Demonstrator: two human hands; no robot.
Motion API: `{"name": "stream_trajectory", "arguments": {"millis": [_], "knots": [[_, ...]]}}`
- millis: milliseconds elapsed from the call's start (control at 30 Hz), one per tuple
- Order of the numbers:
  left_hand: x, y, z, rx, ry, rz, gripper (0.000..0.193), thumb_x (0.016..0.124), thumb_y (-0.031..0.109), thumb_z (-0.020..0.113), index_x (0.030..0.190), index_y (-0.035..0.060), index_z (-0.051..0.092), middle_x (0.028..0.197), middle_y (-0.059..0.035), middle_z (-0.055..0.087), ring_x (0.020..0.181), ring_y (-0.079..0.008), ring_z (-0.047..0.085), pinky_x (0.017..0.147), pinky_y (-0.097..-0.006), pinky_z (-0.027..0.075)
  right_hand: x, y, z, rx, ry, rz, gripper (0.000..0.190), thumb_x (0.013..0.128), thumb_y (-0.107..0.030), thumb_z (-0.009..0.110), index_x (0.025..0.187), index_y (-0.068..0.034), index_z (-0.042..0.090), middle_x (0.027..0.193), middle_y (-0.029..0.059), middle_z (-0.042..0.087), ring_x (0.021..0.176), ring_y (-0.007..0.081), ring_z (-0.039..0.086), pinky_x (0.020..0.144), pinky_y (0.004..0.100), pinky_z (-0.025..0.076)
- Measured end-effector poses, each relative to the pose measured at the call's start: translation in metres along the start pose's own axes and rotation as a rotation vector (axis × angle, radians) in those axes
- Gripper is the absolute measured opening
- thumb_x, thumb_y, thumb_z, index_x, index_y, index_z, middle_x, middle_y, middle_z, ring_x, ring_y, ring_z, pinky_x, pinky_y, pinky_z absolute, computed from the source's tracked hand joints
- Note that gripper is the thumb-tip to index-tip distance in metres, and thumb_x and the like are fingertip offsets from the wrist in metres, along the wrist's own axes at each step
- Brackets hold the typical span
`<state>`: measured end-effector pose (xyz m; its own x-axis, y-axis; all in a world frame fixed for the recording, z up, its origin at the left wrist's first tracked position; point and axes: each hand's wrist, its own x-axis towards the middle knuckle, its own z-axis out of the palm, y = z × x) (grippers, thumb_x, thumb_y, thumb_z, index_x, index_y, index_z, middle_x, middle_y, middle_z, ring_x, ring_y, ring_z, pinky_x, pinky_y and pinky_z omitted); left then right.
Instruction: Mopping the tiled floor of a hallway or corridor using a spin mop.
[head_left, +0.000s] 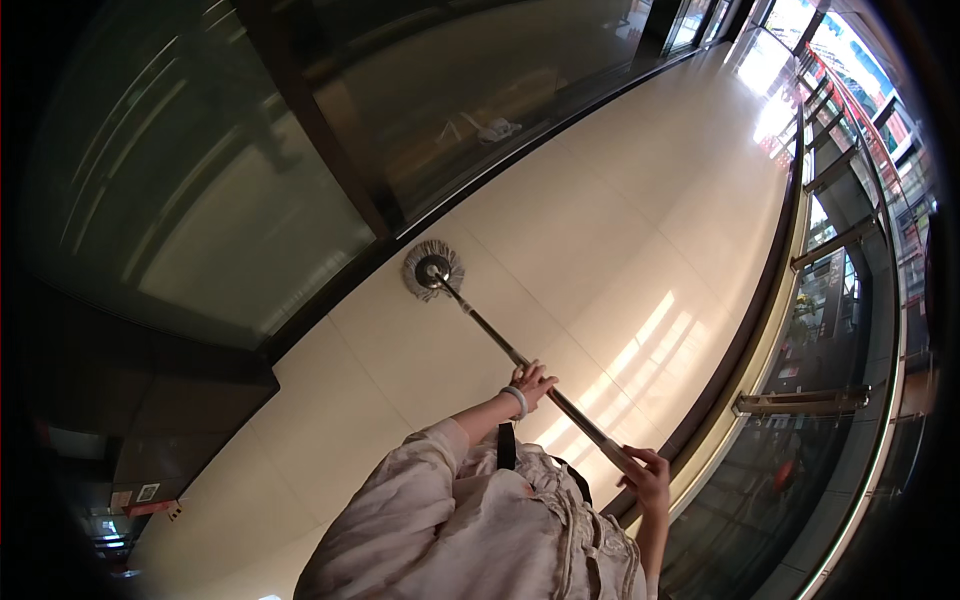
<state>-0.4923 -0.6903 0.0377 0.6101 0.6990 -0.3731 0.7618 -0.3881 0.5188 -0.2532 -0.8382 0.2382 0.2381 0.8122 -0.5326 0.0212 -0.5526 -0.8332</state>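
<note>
A round string mop lies across the view, its grey strands (413, 284) spread on the floor around a metal-coloured disc (426, 265). From the disc a metal mop handle (491, 330) slants down to the right. My left hand (534, 384), with a pale bangle at the wrist, holds the handle around its middle, some fingers extended. Close to the handle's upper end, my right hand (649, 476) grips it near my body. The mop head rests just short of the dark base strip along the glass wall.
Pale, glossy floor tiles (630, 187) stretch to a bright far end. Dark-framed glass panels (480, 82) run along the left, ending at a dark block (195, 405). A glass balustrade with a metal rail (892, 360) curves along the right, above a lower level.
</note>
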Motion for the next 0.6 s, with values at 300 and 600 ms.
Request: {"name": "stream_trajectory", "arguments": {"millis": [300, 600], "knots": [[0.027, 0.193, 0.019, -0.334, -0.378, 0.772, 0.038, 0.073, 0.017, 0.068, 0.106, 0.0088, 0.05, 0.091, -0.0093, 0.06, 0.089, -0.0294, 0.06, 0.078, -0.0424, 0.046, -0.161, -0.092, -0.142, -0.082, 0.633, -0.323, 0.033, 0.092, -0.03, 0.053, 0.082, 0.001, 0.059, 0.063, 0.008, 0.058, 0.033, 0.0102, 0.043, 0.025, 0.0224, 0.032], [0.037, 0.088, 0.008, -0.199, -0.246, 0.501, 0.014, 0.077, 0.021, 0.061, 0.084, 0.0106, 0.055, 0.082, -0.0086, 0.065, 0.085, -0.0285, 0.063, 0.076, -0.0431, 0.045, -0.1, -0.104, -0.069, 0.081, 0.25, -0.154, 0.041, 0.078, -0.027, 0.064, 0.103, 0.004, 0.058, 0.086, 0.0121, 0.065, 0.06, 0.0137, 0.06, 0.039, 0.02, 0.04]]}}
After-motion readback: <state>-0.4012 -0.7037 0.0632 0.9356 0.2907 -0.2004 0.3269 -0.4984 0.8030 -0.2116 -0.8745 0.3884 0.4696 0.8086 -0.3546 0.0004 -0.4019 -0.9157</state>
